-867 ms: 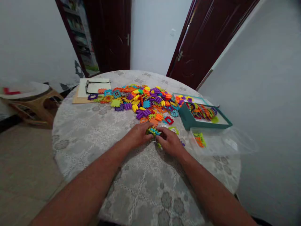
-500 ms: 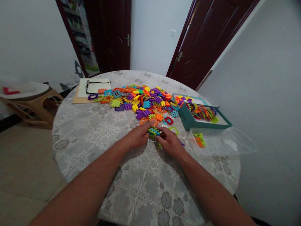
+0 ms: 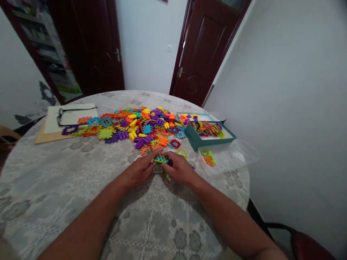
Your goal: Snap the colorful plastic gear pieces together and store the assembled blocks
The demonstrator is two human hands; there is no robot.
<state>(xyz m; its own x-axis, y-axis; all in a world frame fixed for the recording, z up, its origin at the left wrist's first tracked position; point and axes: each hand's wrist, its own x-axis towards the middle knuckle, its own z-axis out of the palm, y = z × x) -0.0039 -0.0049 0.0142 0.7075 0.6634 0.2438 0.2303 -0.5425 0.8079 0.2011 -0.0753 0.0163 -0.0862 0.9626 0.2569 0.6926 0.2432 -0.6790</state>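
Note:
Between my two hands is a small stack of toothed plastic building pieces (image 3: 161,159) in green, yellow and blue. My left hand (image 3: 141,168) is closed on the stack's left side, its fingers along the top. On the other side my right hand (image 3: 179,168) grips the stack between thumb and fingers. A white grid piece (image 3: 157,169) lies just below the stack, partly covered. Right beyond my hands spreads a heap of colourful plastic pieces (image 3: 148,129), with a red square frame piece (image 3: 175,143) at its near right edge.
A green box (image 3: 193,139) holding rows of toothed pieces stands to the right. In front of it lies a clear plastic tray (image 3: 225,162) with green and orange pieces. Black glasses (image 3: 60,117) rest on paper (image 3: 51,126) at the left. A patterned cloth covers the round table (image 3: 67,173).
The view has swung to the right, so everything sits further left in the picture. Both hands stay on the stack, with the left fingers a little closer around it.

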